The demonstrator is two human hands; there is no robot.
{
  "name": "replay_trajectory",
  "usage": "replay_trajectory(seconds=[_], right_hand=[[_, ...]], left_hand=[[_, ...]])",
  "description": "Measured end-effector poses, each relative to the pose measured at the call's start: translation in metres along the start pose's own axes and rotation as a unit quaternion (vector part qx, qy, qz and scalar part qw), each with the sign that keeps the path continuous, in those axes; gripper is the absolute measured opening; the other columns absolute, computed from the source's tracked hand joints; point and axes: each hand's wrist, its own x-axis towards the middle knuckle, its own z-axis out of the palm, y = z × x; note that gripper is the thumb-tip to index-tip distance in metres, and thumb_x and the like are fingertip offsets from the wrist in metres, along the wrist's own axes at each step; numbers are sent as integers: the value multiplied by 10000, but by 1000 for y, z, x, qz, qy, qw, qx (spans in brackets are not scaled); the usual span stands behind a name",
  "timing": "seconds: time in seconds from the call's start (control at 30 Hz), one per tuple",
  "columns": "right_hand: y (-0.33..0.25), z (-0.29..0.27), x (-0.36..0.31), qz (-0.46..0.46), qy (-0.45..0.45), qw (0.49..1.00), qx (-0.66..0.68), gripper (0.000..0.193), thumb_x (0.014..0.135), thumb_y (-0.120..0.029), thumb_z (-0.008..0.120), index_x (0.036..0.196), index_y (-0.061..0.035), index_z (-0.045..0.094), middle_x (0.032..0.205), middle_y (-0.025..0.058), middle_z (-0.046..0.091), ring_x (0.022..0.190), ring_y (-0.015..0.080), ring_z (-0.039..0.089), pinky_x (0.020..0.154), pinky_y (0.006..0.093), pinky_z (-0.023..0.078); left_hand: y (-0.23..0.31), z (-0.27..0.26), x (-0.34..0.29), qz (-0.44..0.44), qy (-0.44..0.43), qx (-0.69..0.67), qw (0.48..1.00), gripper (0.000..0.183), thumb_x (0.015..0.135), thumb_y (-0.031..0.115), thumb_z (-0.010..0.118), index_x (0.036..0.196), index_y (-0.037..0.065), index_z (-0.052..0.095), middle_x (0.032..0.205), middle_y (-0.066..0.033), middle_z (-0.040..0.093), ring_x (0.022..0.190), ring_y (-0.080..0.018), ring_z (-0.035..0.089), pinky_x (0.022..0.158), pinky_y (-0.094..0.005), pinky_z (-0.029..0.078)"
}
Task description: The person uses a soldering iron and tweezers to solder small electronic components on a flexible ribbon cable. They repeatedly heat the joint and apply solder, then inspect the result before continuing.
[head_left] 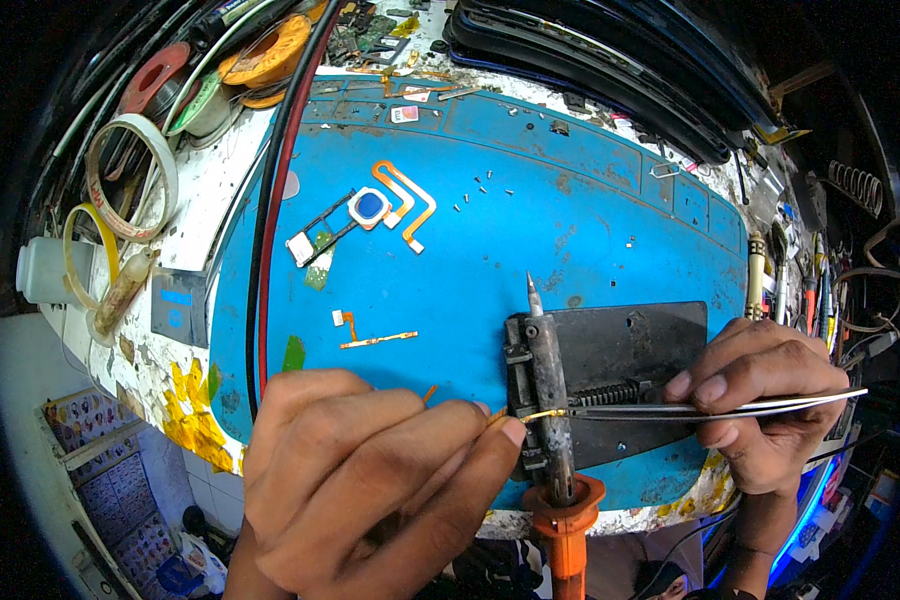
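Note:
My left hand (pixel 370 475) pinches a thin orange flex cable (pixel 542 413) between thumb and fingers. From the right, my right hand (pixel 770 400) holds metal tweezers (pixel 660 411), whose tips meet the cable's other end. Just beneath lies a soldering iron (pixel 548 375) with an orange handle, its tip pointing away from me. It rests across a black spring-loaded board holder (pixel 640 335). A small flex strip (pixel 380 341) lies on the blue mat (pixel 450 280) beyond my left hand. Farther off is a button with a blue centre (pixel 369 206) and a curved orange flex cable.
Black and red cords (pixel 275 210) cross the mat's left side. Tape rolls (pixel 130 178) and an orange wire spool (pixel 273 52) stand at the left. Stacked dark panels (pixel 600 70) fill the back. Tiny screws (pixel 482 182) are scattered on the mat; tools (pixel 780 265) line the right.

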Motion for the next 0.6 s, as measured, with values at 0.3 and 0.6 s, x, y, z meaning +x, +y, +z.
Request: replay_trajectory(seconds=[0.3,0.6], right_hand=[[0,-2,-1,0,-9,1000,7,320,749,-326,819,804,-65,640,704,91,674,602,156,647,540,238,475],[0,-1,-1,-1,-5,1000,13,312,755,-317,816,808,-65,639,705,91,674,603,158,649,542,239,479]], left_hand=[[1,0,0,-4,2,-5,1000,350,653,73,722,986,179,712,943,15,622,820,-184,548,730,-357,444],[0,-1,0,-3,-4,-11,1000,349,660,84,716,995,180,712,953,11,627,823,-187,551,733,-360,442]])
